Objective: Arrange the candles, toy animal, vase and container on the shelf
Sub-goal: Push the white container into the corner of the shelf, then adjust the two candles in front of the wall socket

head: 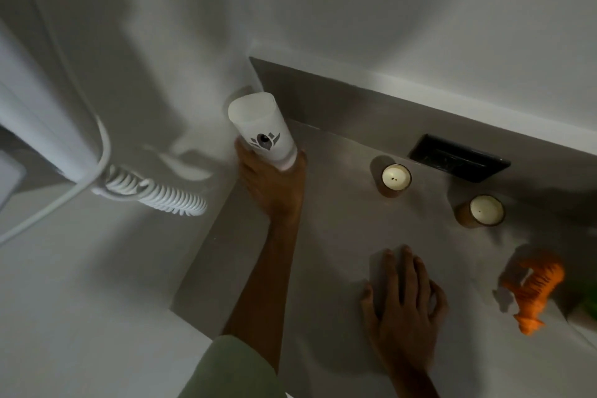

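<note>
My left hand point(273, 186) grips the base of a tall white container point(260, 128) with a dark flower logo, held upright at the far left corner of the grey shelf point(339, 236). Flat on the shelf near its front lies my right hand point(403, 304), fingers spread and holding nothing. Two candles in brown jars stand toward the back: one point(395, 178) by the wall, another point(484, 211) further right. An orange striped toy tiger point(533, 292) stands at the right edge. No vase is clearly visible.
A black rectangular socket panel point(458, 158) is set in the shelf's back wall. A white coiled cord point(155, 192) hangs from a white appliance on the left wall. Something green point(589, 308) shows at the far right edge.
</note>
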